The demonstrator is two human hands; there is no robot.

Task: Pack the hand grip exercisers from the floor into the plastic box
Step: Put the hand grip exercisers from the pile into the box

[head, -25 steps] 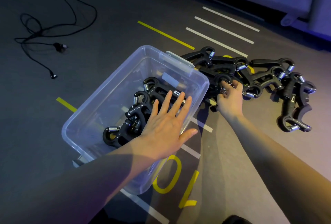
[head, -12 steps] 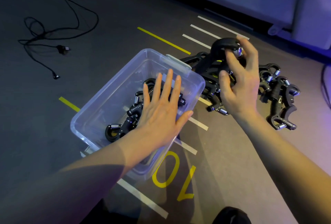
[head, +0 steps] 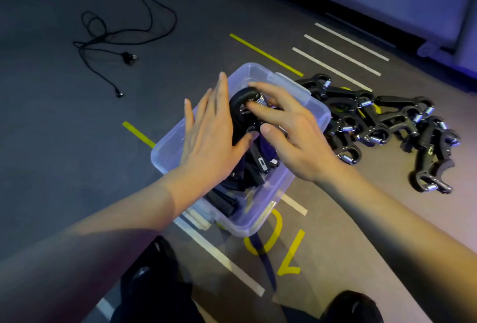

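A: The right hand (head: 296, 139) had swung off the floor pile (head: 382, 121) and over the box (head: 260, 224), fingers curled round one gripper (head: 241, 105).
B: So another one was going in?
A: Nearly. It was at the rim, above those already packed; the left hand (head: 209, 139), fingers straight, steadied it.
B: Looks?
A: Black handles, steel coil spring.

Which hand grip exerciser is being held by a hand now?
The exerciser over the plastic box, gripped by the right hand; the floor pile lies untouched.
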